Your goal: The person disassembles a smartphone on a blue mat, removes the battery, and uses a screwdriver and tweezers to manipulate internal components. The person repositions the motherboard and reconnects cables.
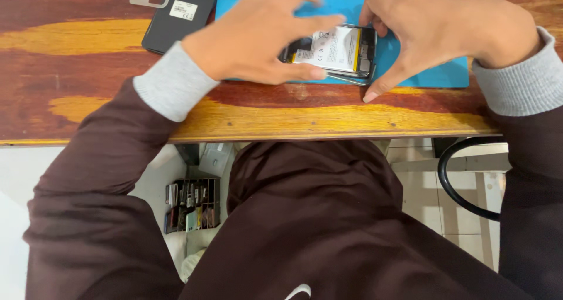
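Steadying an opened phone [334,53], battery side up, on the blue mat [434,74] near the surface's front edge. Left hand [258,33] curls around its left end; right hand [434,27] pinches the right end. Judged mid-disassembly; next needs careful prying.

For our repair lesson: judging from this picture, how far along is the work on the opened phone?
Done: the dark back cover lies apart on the wooden table, so the opened phone shows its battery. In hand: left hand and right hand grip it on the blue mat. Left: the battery sits inside; the cover is off.
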